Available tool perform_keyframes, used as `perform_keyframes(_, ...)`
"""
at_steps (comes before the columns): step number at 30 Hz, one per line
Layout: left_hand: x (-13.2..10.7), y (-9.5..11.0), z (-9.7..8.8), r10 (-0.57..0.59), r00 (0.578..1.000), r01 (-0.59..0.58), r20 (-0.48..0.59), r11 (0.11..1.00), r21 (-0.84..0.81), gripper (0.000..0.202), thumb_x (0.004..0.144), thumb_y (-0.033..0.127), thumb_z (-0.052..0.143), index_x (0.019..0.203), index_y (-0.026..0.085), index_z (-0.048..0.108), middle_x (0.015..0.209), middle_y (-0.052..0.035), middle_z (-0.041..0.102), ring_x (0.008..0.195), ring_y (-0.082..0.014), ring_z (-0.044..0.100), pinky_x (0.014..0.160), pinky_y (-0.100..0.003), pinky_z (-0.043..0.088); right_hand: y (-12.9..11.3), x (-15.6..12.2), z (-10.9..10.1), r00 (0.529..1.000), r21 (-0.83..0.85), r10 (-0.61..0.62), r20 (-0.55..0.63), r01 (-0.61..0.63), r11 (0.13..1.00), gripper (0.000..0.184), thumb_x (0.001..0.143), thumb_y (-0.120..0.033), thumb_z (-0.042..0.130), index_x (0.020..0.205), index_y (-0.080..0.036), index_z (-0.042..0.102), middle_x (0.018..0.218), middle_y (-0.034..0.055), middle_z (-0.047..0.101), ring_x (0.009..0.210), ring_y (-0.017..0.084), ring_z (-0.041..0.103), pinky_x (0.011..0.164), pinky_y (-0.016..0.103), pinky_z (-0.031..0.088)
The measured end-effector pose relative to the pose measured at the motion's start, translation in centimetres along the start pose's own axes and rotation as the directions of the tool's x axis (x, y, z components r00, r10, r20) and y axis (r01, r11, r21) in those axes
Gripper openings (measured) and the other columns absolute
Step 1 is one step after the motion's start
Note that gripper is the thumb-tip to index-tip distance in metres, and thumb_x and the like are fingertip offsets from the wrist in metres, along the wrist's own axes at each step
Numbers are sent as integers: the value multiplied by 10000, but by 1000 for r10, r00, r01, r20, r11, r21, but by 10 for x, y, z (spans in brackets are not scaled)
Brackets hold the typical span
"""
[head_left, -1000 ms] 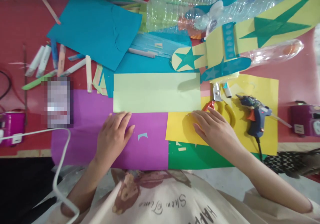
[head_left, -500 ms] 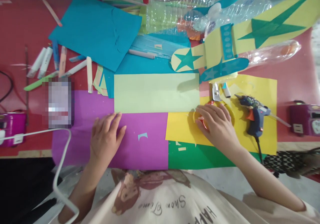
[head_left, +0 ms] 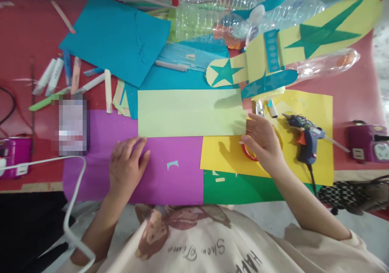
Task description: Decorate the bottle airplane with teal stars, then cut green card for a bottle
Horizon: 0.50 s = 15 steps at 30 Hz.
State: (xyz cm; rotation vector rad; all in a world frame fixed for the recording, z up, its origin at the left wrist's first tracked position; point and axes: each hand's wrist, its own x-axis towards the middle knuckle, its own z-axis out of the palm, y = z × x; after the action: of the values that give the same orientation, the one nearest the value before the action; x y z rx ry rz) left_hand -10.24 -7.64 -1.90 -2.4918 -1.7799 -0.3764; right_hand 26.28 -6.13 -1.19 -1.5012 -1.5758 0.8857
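Note:
A pale green rectangular paper sheet lies in front of me, its right end slightly raised. My left hand rests flat on purple paper, fingers loosely apart, with its fingertips at the sheet's lower left corner. At the sheet's right edge, my right hand has its thumb by the lower corner and its fingers against the edge, apparently pinching it. Scissors with red-orange handles lie partly hidden beneath that hand, on yellow paper. A small light-blue scrap sits between my hands.
A glue gun lies at the right. Behind the sheet are a bottle-and-paper model with green stars, plastic bottles and blue paper. Markers and a blurred phone-like object are at the left, near a white cable.
My right hand has moved off the scissors handles to the right edge of the pale green sheet, whose lower right corner has risen slightly. My left hand has stayed nearly still.

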Motion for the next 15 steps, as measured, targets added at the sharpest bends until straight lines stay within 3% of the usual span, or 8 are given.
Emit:
perform_keyframes(3,-1,-4,0,-1,1000,1,10,1000,-17,369,981,335,456,1297,221,609,1182,-138,677,1099,-302,643,1055,-500,444,1,8,1,997,157,69,-37,-62,986,449,888,-323,577,1322,-305,463,1176,86,667,1068,224,681,803,351,597)
perform_keyframes(6,-2,-6,1,3,1000,-3,14,1000,-24,378,978,333,460,1320,237,590,1200,-128,674,1112,-296,640,1051,-493,452,3,15,-3,990,203,71,-125,-44,978,440,856,-301,612,1283,-327,506,1346,87,579,1229,271,612,854,393,589)
perform_keyframes(8,-3,-7,1,3,1000,-3,13,999,-35,380,975,327,466,1324,234,585,1201,-131,673,1116,-300,637,1044,-496,459,5,19,-7,990,186,66,-123,-42,982,458,883,-298,567,1328,-357,478,1459,90,491,1277,305,580,770,399,604)
perform_keyframes(11,-2,-7,2,7,1000,-7,6,999,-39,377,975,316,467,1322,227,584,1201,-135,671,1114,-301,637,1032,-494,471,5,24,-11,991,253,135,-24,-125,959,414,924,-307,479,1335,-351,492,1390,95,573,1091,273,684,617,366,590)
perform_keyframes(15,-1,-7,2,37,999,-37,-12,999,-26,360,980,284,457,1307,218,591,1190,-128,683,1098,-299,645,1009,-481,487,-2,36,-6,944,448,295,148,-330,831,309,869,-322,521,1159,-270,615,1082,58,725,773,180,714,564,313,586)
